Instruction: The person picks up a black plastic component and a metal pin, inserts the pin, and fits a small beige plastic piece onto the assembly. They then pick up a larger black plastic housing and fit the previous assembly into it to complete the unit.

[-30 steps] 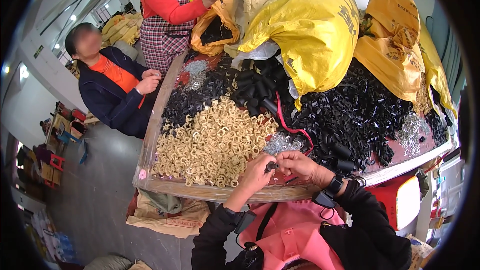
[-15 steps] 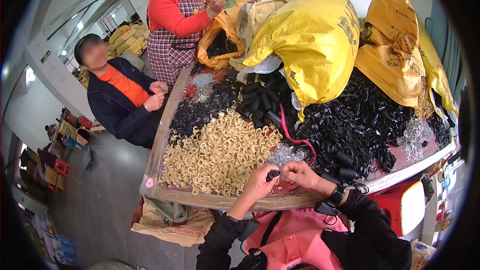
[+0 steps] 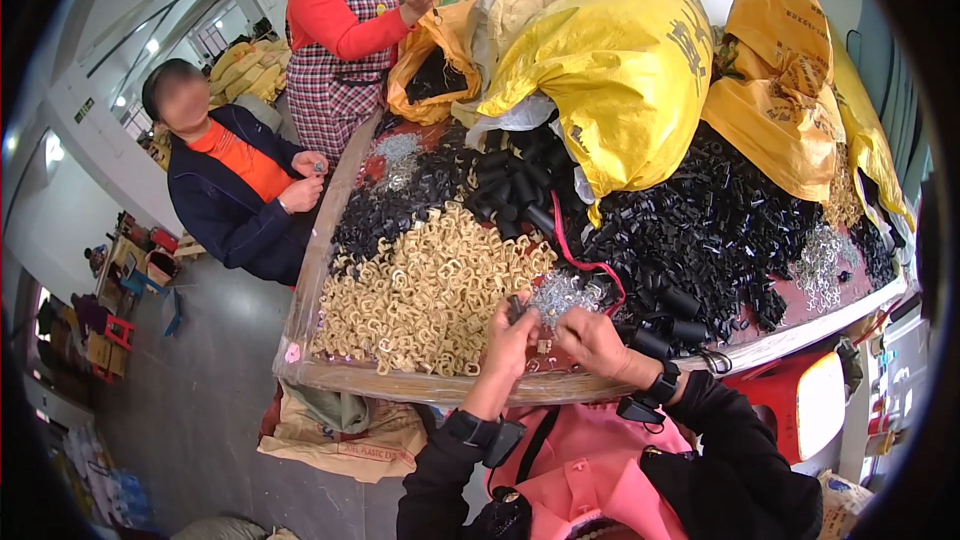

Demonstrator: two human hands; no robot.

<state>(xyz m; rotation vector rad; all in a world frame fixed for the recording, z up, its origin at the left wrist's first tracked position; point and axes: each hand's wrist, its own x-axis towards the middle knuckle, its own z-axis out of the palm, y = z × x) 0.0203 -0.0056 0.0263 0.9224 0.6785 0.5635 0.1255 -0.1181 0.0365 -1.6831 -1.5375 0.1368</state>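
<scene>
My left hand (image 3: 508, 338) is closed on a small black plastic piece (image 3: 516, 310) over the table's near edge. Just right of it, my right hand (image 3: 598, 345) has its fingers pinched together beside a small heap of silver metal parts (image 3: 562, 292); anything between those fingertips is too small to make out. A large heap of beige ring-shaped plastic pieces (image 3: 425, 285) spreads to the left of my left hand. Beyond the right hand lie black cylinders (image 3: 680, 302) and a wide heap of small black pieces (image 3: 720, 230). A pinkish-red strip (image 3: 590, 265) curves behind the silver parts.
The table (image 3: 375, 386) has a raised, taped rim. A full yellow sack (image 3: 625, 60) and orange sacks (image 3: 775, 130) stand at the back. One person (image 3: 240, 180) works at the left side; another in a checked apron (image 3: 340, 90) stands behind. A red stool (image 3: 790, 405) is at right.
My hands have moved apart and slightly forward, the left still with the black piece. The right hand has drawn away from that piece toward the silver parts. The view has shifted slightly.
</scene>
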